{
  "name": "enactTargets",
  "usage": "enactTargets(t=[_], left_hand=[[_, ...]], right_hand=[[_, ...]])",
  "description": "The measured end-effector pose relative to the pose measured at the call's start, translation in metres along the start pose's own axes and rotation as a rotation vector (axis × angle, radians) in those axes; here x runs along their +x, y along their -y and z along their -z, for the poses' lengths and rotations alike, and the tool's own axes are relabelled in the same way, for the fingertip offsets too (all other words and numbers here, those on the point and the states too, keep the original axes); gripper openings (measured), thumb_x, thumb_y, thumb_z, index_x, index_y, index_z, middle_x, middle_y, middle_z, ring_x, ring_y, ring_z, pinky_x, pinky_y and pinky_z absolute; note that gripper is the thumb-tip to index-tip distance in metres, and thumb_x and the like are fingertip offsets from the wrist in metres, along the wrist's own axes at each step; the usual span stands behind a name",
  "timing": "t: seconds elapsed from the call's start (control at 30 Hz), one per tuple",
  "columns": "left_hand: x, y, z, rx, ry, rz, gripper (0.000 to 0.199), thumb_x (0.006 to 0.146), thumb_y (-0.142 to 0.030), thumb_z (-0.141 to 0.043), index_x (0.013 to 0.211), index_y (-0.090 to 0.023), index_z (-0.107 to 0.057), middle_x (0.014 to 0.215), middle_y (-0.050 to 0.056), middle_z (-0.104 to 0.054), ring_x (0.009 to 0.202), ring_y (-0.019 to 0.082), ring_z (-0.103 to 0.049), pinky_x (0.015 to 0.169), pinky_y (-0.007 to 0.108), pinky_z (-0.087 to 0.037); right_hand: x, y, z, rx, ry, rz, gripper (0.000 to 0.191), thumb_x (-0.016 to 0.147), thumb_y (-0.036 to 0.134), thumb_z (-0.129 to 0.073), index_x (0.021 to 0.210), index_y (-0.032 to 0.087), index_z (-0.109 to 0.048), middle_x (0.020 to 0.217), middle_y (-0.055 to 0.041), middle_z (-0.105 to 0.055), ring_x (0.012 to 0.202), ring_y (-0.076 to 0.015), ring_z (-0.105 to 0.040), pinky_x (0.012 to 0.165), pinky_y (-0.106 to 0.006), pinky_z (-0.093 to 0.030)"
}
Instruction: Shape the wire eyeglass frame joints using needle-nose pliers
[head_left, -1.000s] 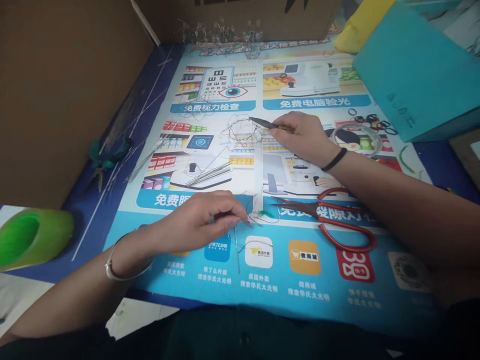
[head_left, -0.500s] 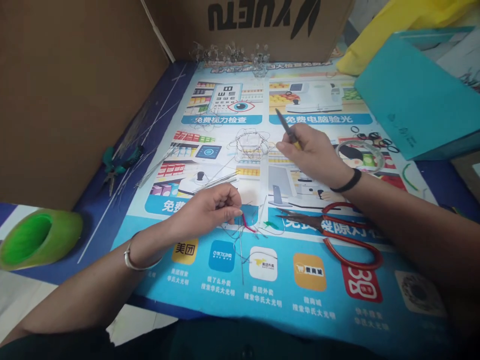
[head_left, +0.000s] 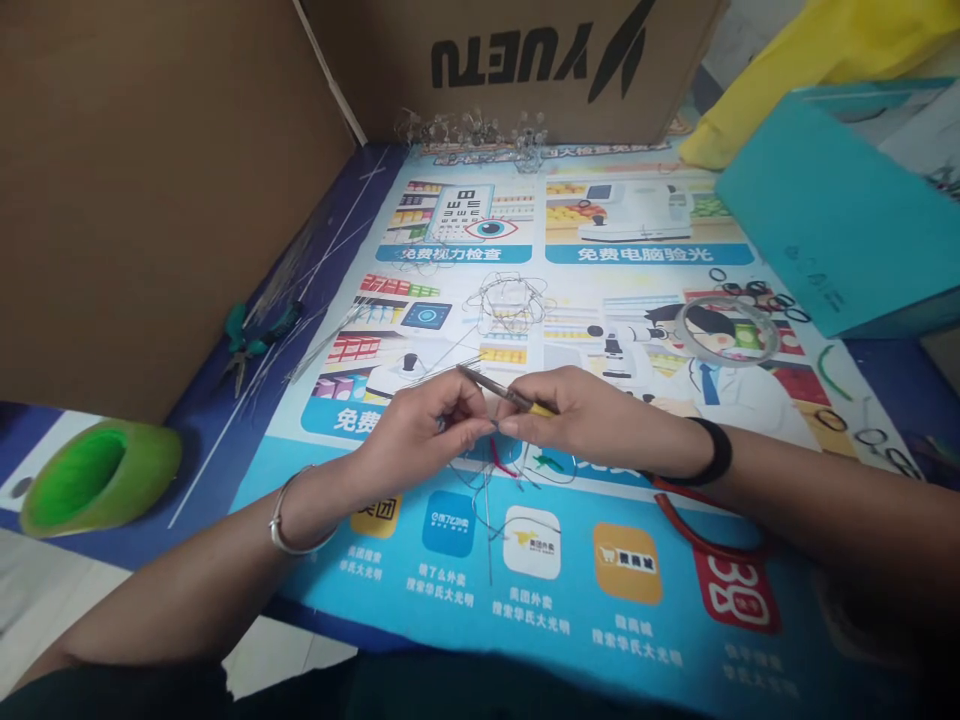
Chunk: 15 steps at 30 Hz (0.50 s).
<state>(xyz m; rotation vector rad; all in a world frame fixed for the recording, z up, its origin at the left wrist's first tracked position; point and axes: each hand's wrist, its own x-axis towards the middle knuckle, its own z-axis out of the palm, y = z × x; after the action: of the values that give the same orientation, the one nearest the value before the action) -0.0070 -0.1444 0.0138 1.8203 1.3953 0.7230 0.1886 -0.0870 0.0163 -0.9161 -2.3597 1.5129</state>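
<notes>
My left hand (head_left: 442,425) is closed in a pinch on a thin wire piece (head_left: 489,510), whose strands hang below the fingertips. A short red strip (head_left: 504,458) shows just under the pinch, and a green strip (head_left: 551,462) lies to its right. My right hand (head_left: 570,405) is closed around a slim, dark-tipped tool with a yellow handle (head_left: 541,409); its exact kind is unclear. The tool points up and left, over my left fingers. Both sets of fingertips meet at the top of the wire. Red-handled scissors (head_left: 705,515) lie partly hidden under my right forearm.
A round wire frame (head_left: 511,302) sits mid-table. Teal-handled pliers (head_left: 259,330) and loose wires lie left, near a green tape roll (head_left: 101,475). Clear tape (head_left: 727,330) and black rings (head_left: 757,290) are right. Cardboard (head_left: 525,70) and a turquoise box (head_left: 840,210) border the table.
My right hand has come down and left with the tool, from above the table to my left fingertips. My left hand keeps its pinch. The scissors are now largely covered by my right arm.
</notes>
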Motion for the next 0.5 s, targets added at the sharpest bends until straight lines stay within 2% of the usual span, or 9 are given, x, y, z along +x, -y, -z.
enactTargets(t=[0.13, 0.3, 0.43, 0.5], left_hand=[[0.000, -0.001, 0.000, -0.051, 0.002, 0.005, 0.008, 0.078, -0.020, -0.061, 0.077, -0.015, -0.054, 0.072, 0.000, -0.061, 0.064, 0.010, -0.056, 0.057, 0.022, -0.045], [0.005, 0.003, 0.007, -0.064, 0.066, -0.019, 0.008, 0.080, -0.023, -0.060, 0.083, -0.016, -0.064, 0.073, 0.000, -0.065, 0.064, 0.010, -0.057, 0.059, 0.022, -0.045], [0.008, 0.009, 0.014, 0.006, 0.069, -0.115, 0.012, 0.082, -0.023, -0.059, 0.086, -0.020, -0.070, 0.078, 0.002, -0.067, 0.073, 0.013, -0.060, 0.066, 0.024, -0.046], [0.007, 0.011, 0.015, -0.003, 0.064, -0.103, 0.012, 0.081, -0.023, -0.060, 0.085, -0.021, -0.071, 0.079, 0.003, -0.068, 0.074, 0.013, -0.061, 0.067, 0.025, -0.046]], right_hand=[[0.001, 0.001, -0.003, 0.096, 0.020, -0.030, 0.020, 0.081, 0.035, -0.051, 0.072, 0.017, -0.054, 0.059, 0.0047, -0.044, 0.053, -0.0073, -0.037, 0.047, -0.020, -0.030], [0.001, -0.002, -0.002, 0.083, -0.071, 0.013, 0.020, 0.082, 0.036, -0.051, 0.073, 0.017, -0.053, 0.061, 0.0042, -0.044, 0.055, -0.0077, -0.039, 0.050, -0.020, -0.032], [0.001, -0.005, -0.001, 0.084, -0.113, 0.054, 0.017, 0.081, 0.034, -0.051, 0.075, 0.018, -0.052, 0.064, 0.0038, -0.047, 0.057, -0.0082, -0.040, 0.053, -0.021, -0.034], [0.002, -0.005, -0.002, 0.083, -0.128, 0.050, 0.016, 0.081, 0.033, -0.051, 0.075, 0.019, -0.051, 0.064, 0.0037, -0.046, 0.057, -0.0085, -0.040, 0.054, -0.022, -0.034]])
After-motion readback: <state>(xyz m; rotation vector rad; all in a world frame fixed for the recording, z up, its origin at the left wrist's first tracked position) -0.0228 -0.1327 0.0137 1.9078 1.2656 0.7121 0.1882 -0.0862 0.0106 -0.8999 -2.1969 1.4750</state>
